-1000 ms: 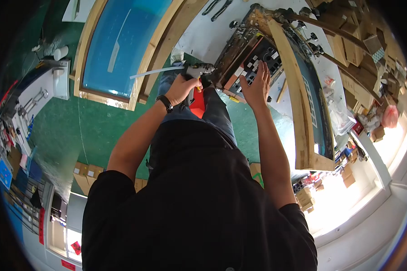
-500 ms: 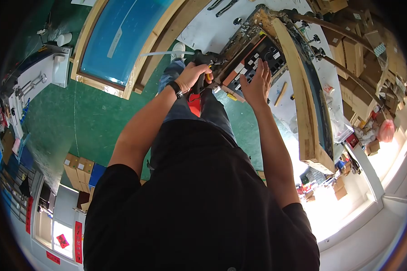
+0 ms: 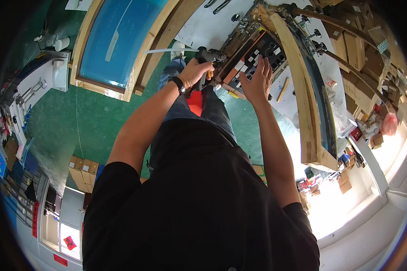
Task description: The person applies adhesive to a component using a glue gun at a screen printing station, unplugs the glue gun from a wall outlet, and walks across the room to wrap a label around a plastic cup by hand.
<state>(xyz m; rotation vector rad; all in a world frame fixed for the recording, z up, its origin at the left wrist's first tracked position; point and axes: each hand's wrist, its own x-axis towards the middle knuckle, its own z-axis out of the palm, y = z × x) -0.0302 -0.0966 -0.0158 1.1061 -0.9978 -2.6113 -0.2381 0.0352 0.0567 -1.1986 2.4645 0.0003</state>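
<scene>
My left hand point(image 3: 196, 73) is closed round a black pistol-shaped tool point(image 3: 205, 55), which has a yellow part near the fingers. A pale hose or strip point(image 3: 172, 50) runs leftward from about the tool's top; how it joins is unclear. My right hand point(image 3: 257, 84) has its fingers stretched out and holds nothing. It hovers over or rests at the near edge of a black panel point(image 3: 260, 49) with several pale rectangles on it; contact cannot be made out. Beside that panel lies an orange-brown strip point(image 3: 240, 59). Behind it stands a stained hinge-side beam point(image 3: 253, 22).
A raised wooden-framed screen point(image 3: 308, 99) stands right of my right hand. Another wooden frame with a blue sheet point(image 3: 122, 40) is at the left. A wooden stick point(image 3: 283, 89) lies on the white table point(image 3: 290, 105). Cardboard boxes point(image 3: 355, 54) are stacked at the far right.
The tool in my left hand has shifted slightly right and up towards the panel. My right hand stays spread in nearly the same place. The whole view has shifted a little.
</scene>
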